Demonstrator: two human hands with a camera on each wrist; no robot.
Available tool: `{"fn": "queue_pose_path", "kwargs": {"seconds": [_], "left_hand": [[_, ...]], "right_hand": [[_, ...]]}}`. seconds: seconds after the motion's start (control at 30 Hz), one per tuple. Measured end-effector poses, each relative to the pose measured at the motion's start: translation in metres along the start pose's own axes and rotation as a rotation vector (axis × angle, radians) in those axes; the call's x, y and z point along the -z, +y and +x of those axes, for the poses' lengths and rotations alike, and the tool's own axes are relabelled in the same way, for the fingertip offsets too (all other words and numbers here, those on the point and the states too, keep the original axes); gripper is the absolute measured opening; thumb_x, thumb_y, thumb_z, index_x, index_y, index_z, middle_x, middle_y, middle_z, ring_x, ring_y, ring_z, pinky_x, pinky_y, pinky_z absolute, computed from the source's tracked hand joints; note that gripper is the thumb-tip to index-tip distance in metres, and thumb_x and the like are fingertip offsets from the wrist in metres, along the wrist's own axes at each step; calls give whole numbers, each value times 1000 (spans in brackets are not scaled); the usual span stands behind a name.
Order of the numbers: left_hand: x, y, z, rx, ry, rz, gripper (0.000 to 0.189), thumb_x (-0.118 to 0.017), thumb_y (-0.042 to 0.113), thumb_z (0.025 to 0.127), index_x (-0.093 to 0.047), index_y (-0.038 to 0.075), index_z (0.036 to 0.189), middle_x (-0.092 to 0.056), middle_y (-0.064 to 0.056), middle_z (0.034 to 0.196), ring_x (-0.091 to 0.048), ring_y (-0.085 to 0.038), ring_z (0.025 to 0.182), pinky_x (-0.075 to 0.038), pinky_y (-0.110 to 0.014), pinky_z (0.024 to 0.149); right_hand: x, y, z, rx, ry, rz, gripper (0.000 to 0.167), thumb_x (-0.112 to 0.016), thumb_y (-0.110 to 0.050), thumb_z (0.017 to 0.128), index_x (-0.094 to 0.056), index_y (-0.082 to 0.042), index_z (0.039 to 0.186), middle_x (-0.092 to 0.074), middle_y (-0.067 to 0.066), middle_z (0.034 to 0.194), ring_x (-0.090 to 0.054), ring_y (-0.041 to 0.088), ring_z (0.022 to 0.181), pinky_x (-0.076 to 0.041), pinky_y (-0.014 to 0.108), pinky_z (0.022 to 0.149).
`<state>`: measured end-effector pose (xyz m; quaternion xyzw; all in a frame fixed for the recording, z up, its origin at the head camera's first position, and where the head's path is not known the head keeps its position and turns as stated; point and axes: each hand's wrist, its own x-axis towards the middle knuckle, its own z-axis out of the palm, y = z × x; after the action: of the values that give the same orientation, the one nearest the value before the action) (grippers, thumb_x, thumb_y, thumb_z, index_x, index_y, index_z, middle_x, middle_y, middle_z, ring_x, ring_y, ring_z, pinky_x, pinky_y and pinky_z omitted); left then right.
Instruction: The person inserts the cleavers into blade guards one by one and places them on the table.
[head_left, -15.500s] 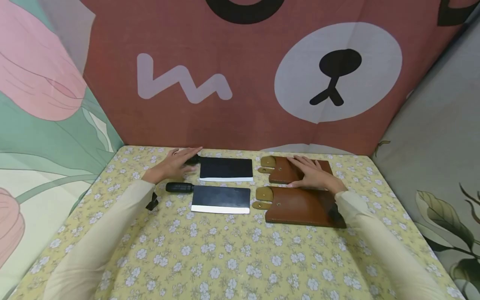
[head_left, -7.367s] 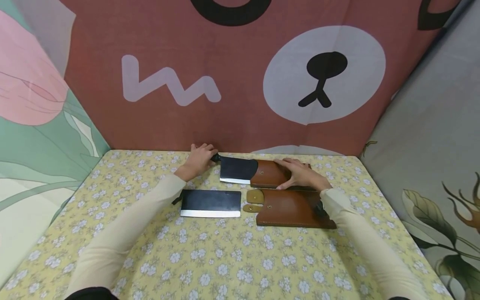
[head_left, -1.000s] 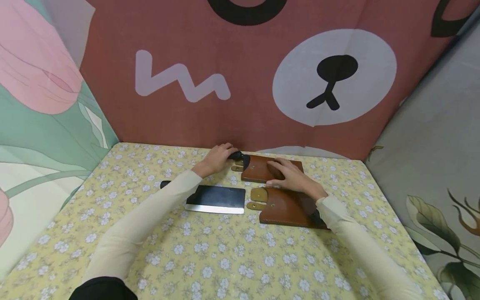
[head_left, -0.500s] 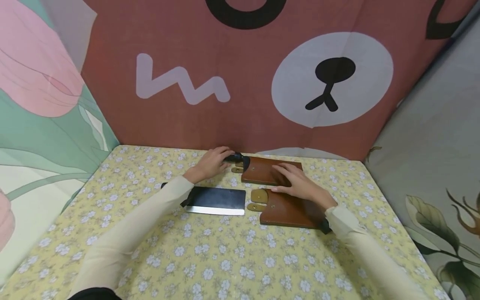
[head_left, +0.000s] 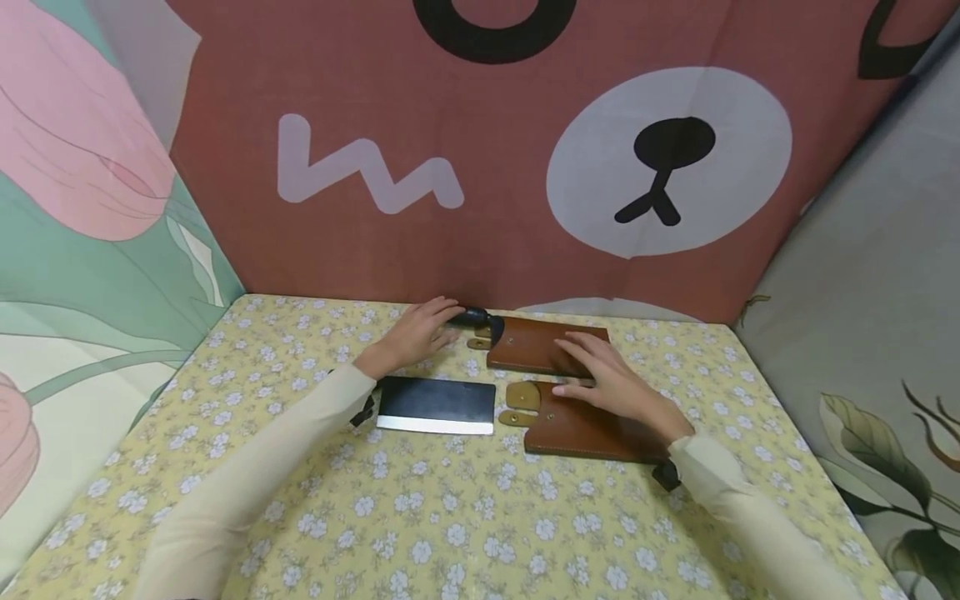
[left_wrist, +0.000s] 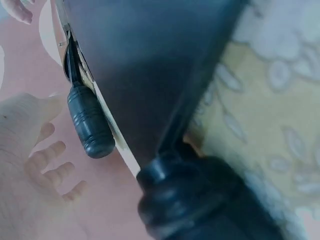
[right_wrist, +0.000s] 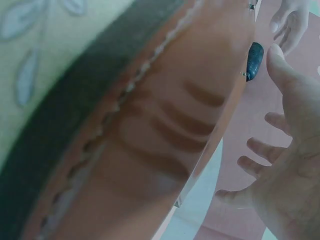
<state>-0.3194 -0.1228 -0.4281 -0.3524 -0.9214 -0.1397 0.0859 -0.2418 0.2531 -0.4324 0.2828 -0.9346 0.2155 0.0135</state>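
The far cleaver lies with its blade inside the far brown leather sheath (head_left: 540,343), its black handle (head_left: 471,317) sticking out to the left. Beside that handle, my left hand (head_left: 416,337) has loose, extended fingers and holds nothing; the left wrist view shows the handle free of it. In front lies the near cleaver (head_left: 437,404), blade bare, its handle mostly hidden by my left wrist in the head view. My right hand (head_left: 618,383) hovers over the near leather sheath (head_left: 592,433), fingers spread, gripping nothing; the right wrist view shows their shadow on the leather.
A yellow flowered cloth (head_left: 450,517) covers the table. Behind its back edge hangs a red-brown cloth (head_left: 360,250) with a bear face. A floral cloth (head_left: 82,267) stands at the left and a grey one (head_left: 877,275) at the right. Tan straps (head_left: 516,418) hang off the near sheath.
Since the earlier frames, the far cleaver's blade has slid right into its sheath. Over the last second my left hand has let go of the handle and drawn left; my right hand has come off the far sheath.
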Motion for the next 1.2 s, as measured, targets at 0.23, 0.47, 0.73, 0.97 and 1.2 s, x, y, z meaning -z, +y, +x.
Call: {"fn": "queue_pose_path", "kwargs": {"seconds": [0.23, 0.47, 0.73, 0.97, 1.2], "left_hand": [[2, 6, -13, -34, 40, -30, 58, -73, 21, 101, -53, 2, 152, -50, -23, 155, -43, -43, 148, -38, -60, 117], [4, 9, -20, -30, 32, -33, 58, -72, 22, 102, -52, 3, 153, -50, -22, 156, -42, -43, 148, -40, -61, 115], [5, 8, -29, -44, 52, -46, 56, -69, 24, 104, -52, 2, 153, -51, -22, 155, -43, -42, 148, -39, -63, 115], [7, 3, -37, -38, 39, -65, 58, -70, 24, 103, -52, 3, 153, -52, -20, 155, -45, -39, 147, -40, -63, 114], [12, 6, -46, -39, 24, -28, 60, -71, 25, 102, -51, 1, 154, -52, -22, 154, -47, -40, 145, -40, -63, 113]], "right_hand": [[-2, -2, -14, -24, -1, -3, 88, -76, -50, 94, -37, -12, 164, -30, 22, 167, -26, 48, 153, -21, 74, 118], [1, -7, -17, -9, -1, 0, 90, -77, -49, 93, -37, -11, 164, -30, 22, 167, -27, 48, 153, -22, 74, 117], [5, -14, -22, 1, -16, -11, 93, -77, -51, 92, -36, -11, 164, -31, 23, 167, -29, 49, 151, -25, 75, 115], [7, -18, -25, -4, -38, -11, 96, -79, -52, 91, -34, -11, 165, -30, 22, 167, -30, 48, 151, -26, 75, 115], [7, -22, -28, -9, -55, 8, 97, -79, -53, 90, -33, -12, 165, -29, 22, 168, -29, 49, 152, -26, 77, 114]]}}
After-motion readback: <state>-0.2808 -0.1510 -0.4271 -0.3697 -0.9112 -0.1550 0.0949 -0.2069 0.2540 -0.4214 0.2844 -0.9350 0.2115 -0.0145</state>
